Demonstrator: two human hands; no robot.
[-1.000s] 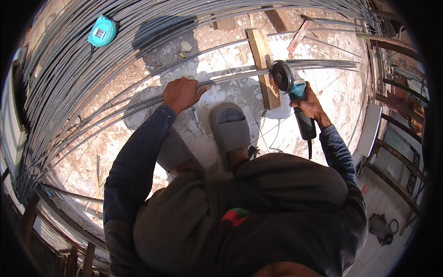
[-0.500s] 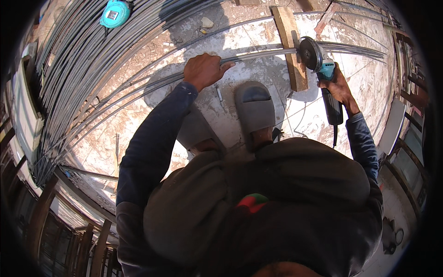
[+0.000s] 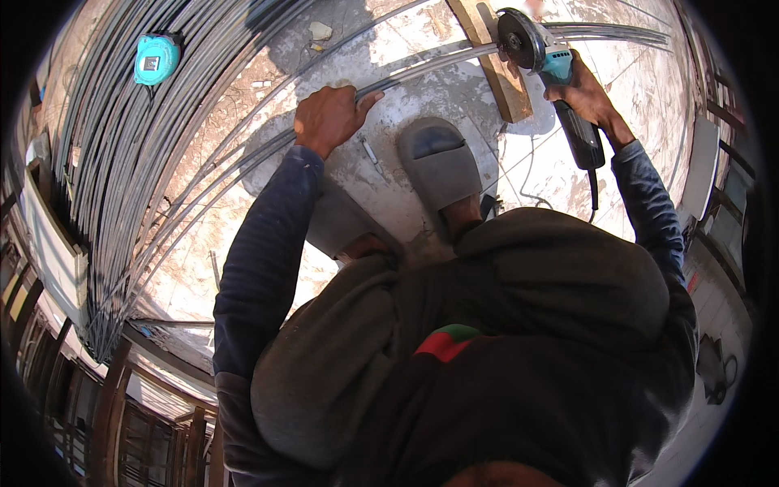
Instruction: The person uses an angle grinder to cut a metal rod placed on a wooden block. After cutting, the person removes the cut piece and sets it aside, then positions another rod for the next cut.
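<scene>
My left hand [image 3: 331,118] is wrapped round a few thin grey steel rods [image 3: 438,65], its thumb stretched along them. These rods cross a wooden plank [image 3: 511,97] on the floor to my right. An angle grinder [image 3: 560,66], teal at the head and black along the body, is in my right hand [image 3: 591,96]. Its dark cutting disc [image 3: 522,40] stands upright at the rods, by the plank's right edge. The disc hides the exact spot, so I cannot tell how deep it sits in them.
A large bundle of long steel rods [image 3: 122,162] curves along the left. On it lies a teal tape measure [image 3: 157,61]. A pen-like white stick [image 3: 372,154] is on the floor by my sandals [image 3: 439,162]. The grinder's cord [image 3: 594,195] trails toward me.
The whole view has shifted, so the rods, plank and tape measure appear higher and further left. Both hands keep their holds, and the disc is still at the rods.
</scene>
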